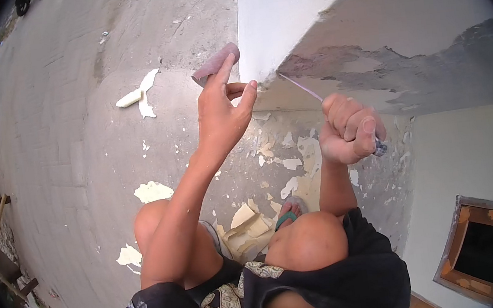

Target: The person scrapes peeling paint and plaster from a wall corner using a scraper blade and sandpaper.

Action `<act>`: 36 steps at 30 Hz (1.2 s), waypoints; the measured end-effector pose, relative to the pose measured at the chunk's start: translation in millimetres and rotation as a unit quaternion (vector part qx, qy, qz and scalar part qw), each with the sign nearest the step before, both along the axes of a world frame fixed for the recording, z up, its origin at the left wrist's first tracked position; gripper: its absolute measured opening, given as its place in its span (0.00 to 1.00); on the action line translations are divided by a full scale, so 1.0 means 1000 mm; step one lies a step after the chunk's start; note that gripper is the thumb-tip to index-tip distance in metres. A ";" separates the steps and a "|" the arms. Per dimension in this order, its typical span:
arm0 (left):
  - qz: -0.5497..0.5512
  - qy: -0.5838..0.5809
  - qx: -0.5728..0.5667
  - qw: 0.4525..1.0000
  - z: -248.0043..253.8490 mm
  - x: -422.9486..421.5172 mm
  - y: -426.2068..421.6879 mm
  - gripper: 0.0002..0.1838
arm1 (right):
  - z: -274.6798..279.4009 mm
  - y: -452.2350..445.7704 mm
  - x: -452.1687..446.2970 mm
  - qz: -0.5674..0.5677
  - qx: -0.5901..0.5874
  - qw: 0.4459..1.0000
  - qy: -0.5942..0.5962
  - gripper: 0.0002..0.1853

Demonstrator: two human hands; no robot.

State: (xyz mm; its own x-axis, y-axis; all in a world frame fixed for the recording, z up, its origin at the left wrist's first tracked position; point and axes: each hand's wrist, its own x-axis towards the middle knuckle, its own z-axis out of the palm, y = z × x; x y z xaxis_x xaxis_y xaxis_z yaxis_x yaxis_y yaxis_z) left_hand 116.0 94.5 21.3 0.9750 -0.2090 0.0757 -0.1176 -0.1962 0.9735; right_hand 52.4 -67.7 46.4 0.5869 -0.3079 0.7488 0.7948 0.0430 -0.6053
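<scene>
My left hand (223,111) holds a rolled piece of reddish-brown sandpaper (216,64) between its fingers, the thumb held away from it. The hand is beside the lower corner of a white wall (268,24). Closed in a fist, my right hand (351,127) grips a thin-shafted tool (303,87); whether it is a screwdriver or a scraper seen edge-on I cannot tell. Its dark handle end pokes out below the fist. The tool's tip meets the wall's bottom edge, where the rough grey patch (365,73) of bare, flaking surface begins.
Peeled paint flakes (153,191) lie scattered over the concrete ground (78,173), with larger pieces (247,227) between my feet. A curled strip (141,96) is at upper left. A wooden-framed opening (482,246) is in the wall at lower right. Timber (0,237) stands at far left.
</scene>
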 end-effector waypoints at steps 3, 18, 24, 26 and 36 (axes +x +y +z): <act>-0.019 -0.032 -0.008 0.999 -0.001 0.006 0.000 0.38 | -0.007 0.000 0.000 0.010 0.151 0.984 0.088 0.28; -0.115 0.071 -0.092 0.986 0.030 0.002 0.021 0.45 | -0.049 -0.065 -0.089 0.229 -0.129 0.854 0.450 0.24; -0.098 0.035 -0.038 0.994 0.017 -0.010 0.000 0.40 | -0.070 0.005 -0.090 -0.037 -0.330 0.898 0.289 0.28; -0.028 0.063 -0.015 0.998 0.028 -0.013 -0.001 0.37 | -0.083 -0.002 -0.083 -0.128 -0.361 0.876 0.291 0.26; 0.034 0.024 -0.028 0.999 0.018 -0.004 0.017 0.36 | -0.090 -0.016 -0.025 -0.319 -0.367 0.862 0.144 0.26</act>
State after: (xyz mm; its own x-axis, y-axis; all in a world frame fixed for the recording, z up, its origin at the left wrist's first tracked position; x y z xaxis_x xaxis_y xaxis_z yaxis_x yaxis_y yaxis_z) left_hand 112.3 111.3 39.3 0.9894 -0.1397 0.0387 -0.0595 -0.1473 0.9873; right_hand 27.4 -84.0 -43.8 0.6668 -0.1425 0.7315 0.3274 -0.8257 -0.4593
